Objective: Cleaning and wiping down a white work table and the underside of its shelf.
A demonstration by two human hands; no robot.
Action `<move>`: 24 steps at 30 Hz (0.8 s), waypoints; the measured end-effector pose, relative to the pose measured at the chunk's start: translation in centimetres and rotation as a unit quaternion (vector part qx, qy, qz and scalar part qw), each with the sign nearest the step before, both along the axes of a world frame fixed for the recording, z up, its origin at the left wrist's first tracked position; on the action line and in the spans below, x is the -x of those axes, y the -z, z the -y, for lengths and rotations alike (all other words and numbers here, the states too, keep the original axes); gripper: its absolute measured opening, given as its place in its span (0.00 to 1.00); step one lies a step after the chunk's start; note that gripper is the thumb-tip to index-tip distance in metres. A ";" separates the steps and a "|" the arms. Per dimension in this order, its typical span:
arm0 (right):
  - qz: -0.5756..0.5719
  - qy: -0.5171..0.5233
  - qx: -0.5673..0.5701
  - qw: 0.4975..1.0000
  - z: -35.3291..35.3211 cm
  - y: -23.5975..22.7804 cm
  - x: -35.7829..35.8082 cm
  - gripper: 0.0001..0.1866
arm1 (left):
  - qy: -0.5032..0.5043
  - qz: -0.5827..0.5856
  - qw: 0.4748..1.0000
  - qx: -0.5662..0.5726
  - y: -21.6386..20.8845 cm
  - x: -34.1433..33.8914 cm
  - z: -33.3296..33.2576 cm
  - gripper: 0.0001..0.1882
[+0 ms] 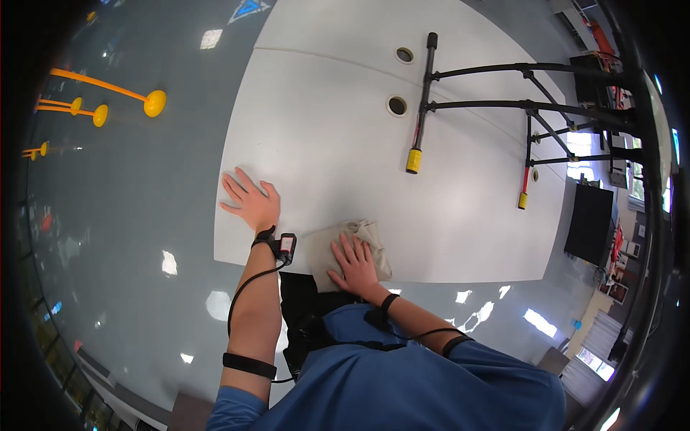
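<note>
My right hand (354,263) rests on a beige-grey cloth (323,248) at the near edge of a white table (323,158), its fingers stretched out. The cloth lies folded flat on its left side and bunched into creases on its right, and its lower part reaches over the edge. Farther left, my left hand (253,204) is spread on the bare tabletop near the left edge, holding nothing. A small black device with a cable (287,248) is strapped at my left wrist.
A black tubular rack (489,105) with yellow-tipped feet stands on the table at the right. Two round holes (396,106) pierce the tabletop beyond the cloth. Orange legs with yellow round feet (154,103) are on the grey floor at the left. A black screen (589,224) is at the right.
</note>
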State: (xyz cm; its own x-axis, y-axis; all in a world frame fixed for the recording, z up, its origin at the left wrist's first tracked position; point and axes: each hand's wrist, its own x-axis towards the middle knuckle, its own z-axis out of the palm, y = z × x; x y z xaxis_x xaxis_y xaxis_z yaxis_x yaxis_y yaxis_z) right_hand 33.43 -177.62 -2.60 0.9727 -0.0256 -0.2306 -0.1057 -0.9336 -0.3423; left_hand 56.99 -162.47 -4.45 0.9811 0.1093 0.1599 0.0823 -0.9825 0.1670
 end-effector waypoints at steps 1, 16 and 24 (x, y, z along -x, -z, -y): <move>0.005 -0.054 -0.024 0.998 1.0 0.0 0.0 0.38 | 0.000 0.002 1.000 0.002 -0.1 0.0 0.1 0.35; 0.175 0.131 0.096 0.971 12.7 3.0 -19.7 0.39 | -0.006 -0.038 0.999 0.018 -0.3 0.3 -0.1 0.35; 0.193 0.153 0.101 0.964 10.7 2.7 -17.8 0.39 | 0.003 -0.003 1.000 0.014 0.4 0.1 0.1 0.35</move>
State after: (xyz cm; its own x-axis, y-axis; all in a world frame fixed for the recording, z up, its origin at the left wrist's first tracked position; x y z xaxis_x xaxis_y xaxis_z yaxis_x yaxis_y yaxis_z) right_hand 51.25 -188.30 -5.34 0.9246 -0.3315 0.1878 -0.2878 -0.9307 -0.2258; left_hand 56.84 -162.53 -4.81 0.9826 0.1072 0.1516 0.0767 -0.9779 0.1943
